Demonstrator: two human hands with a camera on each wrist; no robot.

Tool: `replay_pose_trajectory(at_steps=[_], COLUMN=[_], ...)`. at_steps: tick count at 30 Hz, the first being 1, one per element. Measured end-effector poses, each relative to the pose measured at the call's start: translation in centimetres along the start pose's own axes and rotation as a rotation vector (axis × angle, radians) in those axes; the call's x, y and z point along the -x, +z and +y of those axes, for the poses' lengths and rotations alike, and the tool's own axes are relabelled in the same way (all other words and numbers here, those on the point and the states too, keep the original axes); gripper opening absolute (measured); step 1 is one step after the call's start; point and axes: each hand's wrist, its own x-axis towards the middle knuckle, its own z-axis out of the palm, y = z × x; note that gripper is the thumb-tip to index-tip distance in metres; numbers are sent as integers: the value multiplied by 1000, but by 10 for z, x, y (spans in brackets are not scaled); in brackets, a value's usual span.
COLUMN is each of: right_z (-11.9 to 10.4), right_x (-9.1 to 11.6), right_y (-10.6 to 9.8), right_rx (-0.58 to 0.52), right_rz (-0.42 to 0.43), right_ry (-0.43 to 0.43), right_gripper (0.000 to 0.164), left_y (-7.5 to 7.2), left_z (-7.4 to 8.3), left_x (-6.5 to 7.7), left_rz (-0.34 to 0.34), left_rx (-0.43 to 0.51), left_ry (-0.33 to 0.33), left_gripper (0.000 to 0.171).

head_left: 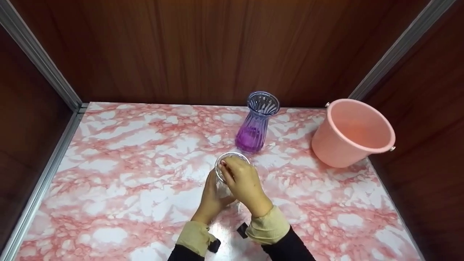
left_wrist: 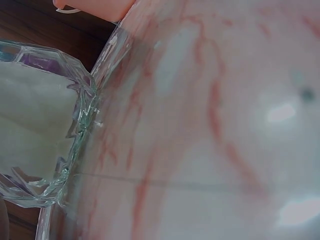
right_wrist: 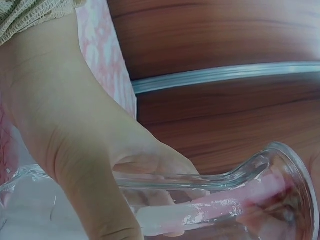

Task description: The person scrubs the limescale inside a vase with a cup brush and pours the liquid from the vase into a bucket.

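My left hand (head_left: 212,201) grips a clear glass vase (head_left: 216,171) round its neck, thumb on one side and fingers on the other. The faceted base of the vase (left_wrist: 82,125) shows a cloudy whitish filling (left_wrist: 35,120) in the left wrist view. My right hand (head_left: 244,181) is bent over the vase's mouth with its fingers curled down inside the rim. A pale pink-and-white rod (right_wrist: 225,200) runs through the neck toward the filling, its upper end by those fingers. In the right wrist view, the left hand (right_wrist: 95,130) wraps the glass; the right fingertips are mostly hidden.
A purple ribbed glass vase (head_left: 253,127) with purple liquid stands just beyond the hands. To the right is a pink bucket (head_left: 337,145) near the table edge. Dark wood panels (head_left: 203,50) with metal edging enclose the pink-and-white marbled table (head_left: 119,188) at back and sides.
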Motion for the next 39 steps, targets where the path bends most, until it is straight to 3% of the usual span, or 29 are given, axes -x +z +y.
replay_pose_trajectory(at_steps=[8,17,27,39], right_z=[3,5,4,3], right_x=[0,1,2,0], right_y=[1,0,-3,-5], right_rx=[7,14,21,-23], right_rz=[27,70,41,7], right_ry=[2,-47,-51,-23], right_gripper=[7,4,7,8], left_y=[3,2,3,1], left_z=[-2,-2,-3,0], left_x=[-1,-3,-1,0], left_rz=[-2,2,0,-4], left_rx=[-7,-28,41,72], left_ry=[-6,41,-18,-40], left_gripper=[103,101,101,99])
